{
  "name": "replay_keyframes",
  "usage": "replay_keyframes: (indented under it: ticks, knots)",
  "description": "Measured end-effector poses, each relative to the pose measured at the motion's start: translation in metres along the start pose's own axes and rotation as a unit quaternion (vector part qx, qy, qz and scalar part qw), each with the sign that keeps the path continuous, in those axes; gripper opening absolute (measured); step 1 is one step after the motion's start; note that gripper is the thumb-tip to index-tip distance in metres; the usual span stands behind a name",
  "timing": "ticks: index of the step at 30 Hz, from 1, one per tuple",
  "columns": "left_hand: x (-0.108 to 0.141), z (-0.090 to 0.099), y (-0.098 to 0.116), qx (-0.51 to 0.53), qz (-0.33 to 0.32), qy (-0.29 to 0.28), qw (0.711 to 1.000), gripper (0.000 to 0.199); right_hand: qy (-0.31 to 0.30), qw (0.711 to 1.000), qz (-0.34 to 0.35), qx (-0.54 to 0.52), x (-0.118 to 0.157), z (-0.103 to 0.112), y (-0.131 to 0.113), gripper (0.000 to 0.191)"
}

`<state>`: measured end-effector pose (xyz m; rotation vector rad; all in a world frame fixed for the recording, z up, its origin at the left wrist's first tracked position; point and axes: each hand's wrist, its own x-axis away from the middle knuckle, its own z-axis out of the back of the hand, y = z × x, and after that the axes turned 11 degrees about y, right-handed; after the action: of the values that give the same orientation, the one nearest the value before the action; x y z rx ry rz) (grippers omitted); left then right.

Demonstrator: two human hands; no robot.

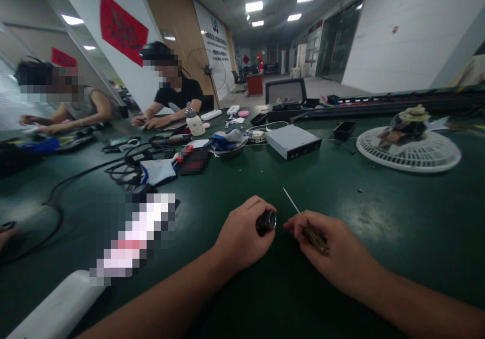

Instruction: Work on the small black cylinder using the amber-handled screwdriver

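Note:
My left hand [242,233] wraps round a short black cylinder [267,222] with a shiny ring at its open end, which faces my right hand. In my right hand [329,243] is a screwdriver [317,240] with a brownish, partly see-through handle and a thin metal shaft. The shaft points up and to the left, away from me. A small gap separates the two hands, and the screwdriver does not touch the cylinder. My fingers cover most of the cylinder's body.
Ahead stands a grey optical drive [291,139]; a white fan grille with a motor [409,147] lies to the right. Left are a pixelated bright screen [138,238], a white object [56,308], black cables [56,212] and a cloth [159,171]. Two people sit across the green table [235,303].

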<state>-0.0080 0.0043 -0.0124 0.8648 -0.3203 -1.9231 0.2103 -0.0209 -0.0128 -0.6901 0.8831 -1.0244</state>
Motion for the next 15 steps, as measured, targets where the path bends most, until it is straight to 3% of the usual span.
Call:
replay_keyframes:
  ticks: [8, 15]
  knots:
    - [-0.0005, -0.0002, 0.0007, 0.001, -0.004, -0.018, 1.0, 0.025, 0.072, 0.996, 0.003, -0.043, -0.0002, 0.0022, 0.0023, 0.016]
    - [-0.0018, -0.0008, 0.0015, -0.006, -0.004, -0.025, 1.0, 0.024, 0.054, 0.998, -0.017, 0.025, -0.0021, -0.0012, 0.0032, 0.014]
